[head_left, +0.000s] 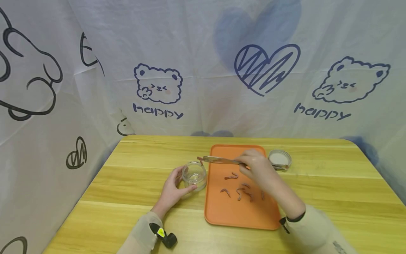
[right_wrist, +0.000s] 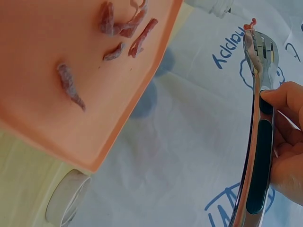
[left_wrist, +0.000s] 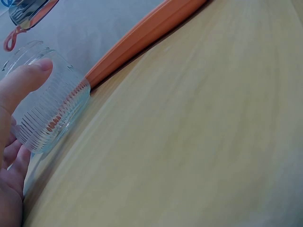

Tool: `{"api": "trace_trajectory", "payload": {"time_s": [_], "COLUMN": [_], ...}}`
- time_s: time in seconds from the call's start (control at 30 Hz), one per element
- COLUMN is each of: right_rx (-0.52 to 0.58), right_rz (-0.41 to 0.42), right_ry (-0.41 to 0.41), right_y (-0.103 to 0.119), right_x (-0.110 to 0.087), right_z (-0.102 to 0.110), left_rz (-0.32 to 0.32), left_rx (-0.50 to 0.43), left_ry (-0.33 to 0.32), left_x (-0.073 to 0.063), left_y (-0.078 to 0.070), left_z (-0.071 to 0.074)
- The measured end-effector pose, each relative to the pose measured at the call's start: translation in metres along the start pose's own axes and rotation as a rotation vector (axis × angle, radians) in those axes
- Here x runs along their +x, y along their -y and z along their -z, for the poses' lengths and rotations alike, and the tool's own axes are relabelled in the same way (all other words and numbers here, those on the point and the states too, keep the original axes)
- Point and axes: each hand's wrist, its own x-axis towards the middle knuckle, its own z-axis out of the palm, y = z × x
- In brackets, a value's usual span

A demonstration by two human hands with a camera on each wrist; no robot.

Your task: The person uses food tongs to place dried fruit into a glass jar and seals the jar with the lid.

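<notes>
My left hand [head_left: 173,190] holds a clear ribbed glass jar [left_wrist: 59,101], thumb on the near side and fingers round the far side. The jar stands upright on the table just left of the orange tray [head_left: 228,217]. In my right hand [head_left: 257,168] are metal tongs [right_wrist: 262,156] with dark grip pads, pointing left across the tray. Their slotted tips pinch a thin reddish, meat-like strip [right_wrist: 251,23], which hangs by the jar's rim in the head view. Several similar curled strips [head_left: 232,176] lie scattered on the tray.
A round, shallow lid-like piece [head_left: 280,157] lies right of the tray, partly behind my right hand. The wooden table [head_left: 333,183] ends at a white printed cloth [head_left: 203,70] hanging behind and to the left.
</notes>
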Motion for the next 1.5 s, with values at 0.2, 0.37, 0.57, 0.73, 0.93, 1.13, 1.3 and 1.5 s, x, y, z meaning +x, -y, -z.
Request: {"api": "trace_trajectory", "payload": {"time_s": [0.2, 0.37, 0.57, 0.73, 0.93, 1.13, 1.3, 1.5], "right_rx": [0.012, 0.002, 0.010, 0.007, 0.000, -0.018, -0.013, -0.003], "right_rz": [-0.002, 0.005, 0.000, 0.028, 0.025, 0.034, 0.039, 0.029], "right_ry": [0.019, 0.045, 0.067, 0.054, 0.068, 0.073, 0.065, 0.078], "right_y": [0.007, 0.012, 0.015, 0.017, 0.018, 0.019, 0.020, 0.020], "right_x": [0.003, 0.005, 0.003, 0.002, 0.002, 0.001, 0.001, 0.001], "right_z": [-0.004, -0.008, -0.015, -0.020, -0.024, -0.025, -0.026, -0.027], "left_rz": [0.002, 0.008, -0.004, -0.003, 0.003, -0.009, -0.008, 0.002], "left_rx": [0.006, 0.006, 0.011, 0.002, -0.008, -0.017, -0.007, 0.002], "left_ry": [-0.003, -0.002, 0.001, -0.004, 0.008, 0.025, 0.029, 0.031], "left_x": [0.000, 0.000, -0.001, 0.000, -0.002, -0.006, -0.006, -0.006], "left_y": [-0.001, -0.002, -0.004, 0.002, -0.010, -0.032, -0.037, -0.036], "left_z": [0.000, 0.000, 0.001, 0.000, 0.000, 0.002, 0.002, 0.002]}}
